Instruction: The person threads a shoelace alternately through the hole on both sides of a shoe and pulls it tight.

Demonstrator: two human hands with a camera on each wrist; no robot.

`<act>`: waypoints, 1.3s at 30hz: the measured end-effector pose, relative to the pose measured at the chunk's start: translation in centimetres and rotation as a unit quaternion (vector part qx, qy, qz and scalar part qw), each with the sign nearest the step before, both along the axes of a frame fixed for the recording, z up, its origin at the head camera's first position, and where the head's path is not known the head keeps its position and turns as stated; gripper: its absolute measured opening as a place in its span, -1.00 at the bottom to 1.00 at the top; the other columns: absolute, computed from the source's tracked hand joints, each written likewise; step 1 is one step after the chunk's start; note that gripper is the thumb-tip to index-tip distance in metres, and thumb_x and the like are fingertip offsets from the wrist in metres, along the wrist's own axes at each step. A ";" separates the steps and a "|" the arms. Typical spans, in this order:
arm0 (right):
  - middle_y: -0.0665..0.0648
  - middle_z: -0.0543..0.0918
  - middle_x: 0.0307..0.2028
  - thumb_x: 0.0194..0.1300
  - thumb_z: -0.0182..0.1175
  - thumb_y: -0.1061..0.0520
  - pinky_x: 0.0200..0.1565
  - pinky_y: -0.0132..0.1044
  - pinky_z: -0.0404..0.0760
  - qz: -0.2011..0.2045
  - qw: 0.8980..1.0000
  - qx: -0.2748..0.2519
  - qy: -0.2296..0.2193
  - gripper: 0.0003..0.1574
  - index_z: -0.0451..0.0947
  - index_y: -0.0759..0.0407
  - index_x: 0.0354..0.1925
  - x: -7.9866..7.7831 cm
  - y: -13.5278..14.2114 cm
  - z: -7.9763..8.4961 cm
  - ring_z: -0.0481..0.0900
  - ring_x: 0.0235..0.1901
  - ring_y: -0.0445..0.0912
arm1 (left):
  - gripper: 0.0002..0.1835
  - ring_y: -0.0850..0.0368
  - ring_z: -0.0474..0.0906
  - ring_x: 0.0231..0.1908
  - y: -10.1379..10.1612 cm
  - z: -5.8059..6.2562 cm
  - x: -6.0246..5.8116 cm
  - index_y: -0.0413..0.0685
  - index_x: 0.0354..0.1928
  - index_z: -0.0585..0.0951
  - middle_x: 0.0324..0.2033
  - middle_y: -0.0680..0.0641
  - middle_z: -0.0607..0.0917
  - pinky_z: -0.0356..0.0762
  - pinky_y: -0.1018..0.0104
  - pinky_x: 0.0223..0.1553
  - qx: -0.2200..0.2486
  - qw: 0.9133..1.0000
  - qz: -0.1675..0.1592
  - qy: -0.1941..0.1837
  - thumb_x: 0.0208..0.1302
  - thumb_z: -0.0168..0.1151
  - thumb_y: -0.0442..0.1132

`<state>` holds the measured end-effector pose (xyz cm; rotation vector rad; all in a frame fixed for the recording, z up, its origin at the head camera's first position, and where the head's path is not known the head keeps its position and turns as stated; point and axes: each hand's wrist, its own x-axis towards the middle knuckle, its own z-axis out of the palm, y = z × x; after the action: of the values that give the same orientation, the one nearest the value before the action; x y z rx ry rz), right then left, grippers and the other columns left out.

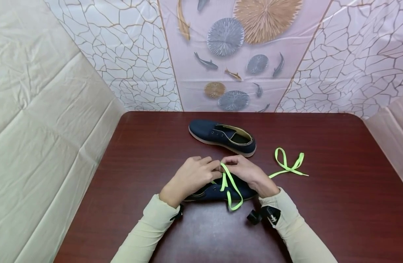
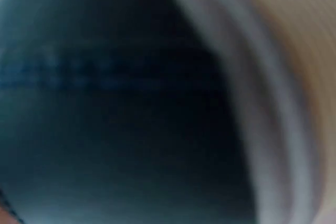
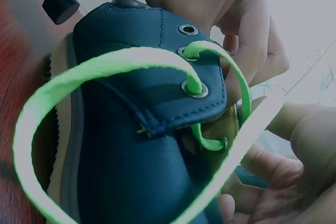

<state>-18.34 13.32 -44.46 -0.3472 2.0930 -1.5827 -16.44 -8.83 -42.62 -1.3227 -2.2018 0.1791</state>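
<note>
A navy shoe [image 1: 201, 193] lies sideways before me, partly covered by my hands. Its neon yellow-green shoelace [image 1: 235, 191] runs through metal eyelets and hangs in a loop over the near side. My right hand [image 1: 247, 172] pinches this lace near the tongue, as the right wrist view [image 3: 310, 150] shows too. Across the opening, my left hand [image 1: 195, 173] has bent fingers at the far eyelet flap, close to a lace strand; what its fingertips hold is hidden. Blurred dark shoe upper [image 2: 126, 140] and pale sole edge fill the left wrist view.
A second navy shoe [image 1: 221, 137], with no lace in its visible eyelets, stands farther back on the brown table [image 1: 149, 146]. Right of my right hand lies a loose curl of neon lace [image 1: 288, 168]. A patterned cloth [image 1: 139, 54] hangs behind the table.
</note>
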 end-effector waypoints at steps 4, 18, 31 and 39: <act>0.01 0.65 -0.25 0.52 0.24 0.14 -0.09 -0.27 0.45 0.003 1.000 -0.001 0.004 -0.82 0.71 0.16 -0.24 0.1 -0.2 0.1 0.52 -0.19 -0.02 | -0.87 0.20 0.52 -0.30 -0.2 -0.3 -0.1 0.32 -0.32 0.75 -0.26 0.19 0.63 0.41 0.41 -0.40 -0.002 1.000 -0.006 0.014 0.35 0.41 -0.18; 0.11 0.62 -0.15 0.62 0.15 0.13 -0.14 -0.30 0.52 0.024 0.998 -0.027 0.054 -0.82 0.63 0.19 -0.01 0.1 -0.4 -0.2 0.53 -0.19 0.01 | -0.90 0.34 0.54 -0.23 -1.5 0.4 -0.4 0.25 -0.18 0.78 -0.24 0.34 0.76 0.50 0.50 -0.41 0.081 0.989 -0.062 -0.104 0.34 0.45 -0.18; 0.06 0.74 -0.30 0.57 0.22 0.16 -0.13 -0.36 0.61 -0.016 0.995 -0.079 0.063 -0.62 0.55 0.51 0.08 0.0 0.0 -0.2 0.67 -0.24 -0.12 | -0.96 0.39 0.67 -0.20 -2.2 2.2 -0.2 0.11 -0.17 0.80 -0.25 0.22 0.78 0.61 0.50 -0.25 0.204 0.952 -0.098 -0.207 0.38 0.45 -0.19; 0.22 0.78 -0.28 0.59 0.20 0.20 -0.25 -0.34 0.63 -0.005 0.994 -0.065 0.083 -0.74 0.62 0.37 0.07 0.6 0.4 2.2 0.73 -0.26 -0.10 | -0.95 0.38 0.67 -0.16 -2.7 3.7 0.3 0.13 -0.19 0.81 -0.23 0.24 0.79 0.61 0.46 -0.22 0.239 0.943 -0.095 -0.209 0.37 0.46 -0.23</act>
<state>-17.72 13.77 -42.28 -0.5311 2.1193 -1.7539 -16.15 -11.56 -38.90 -1.3592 -2.2233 -0.7292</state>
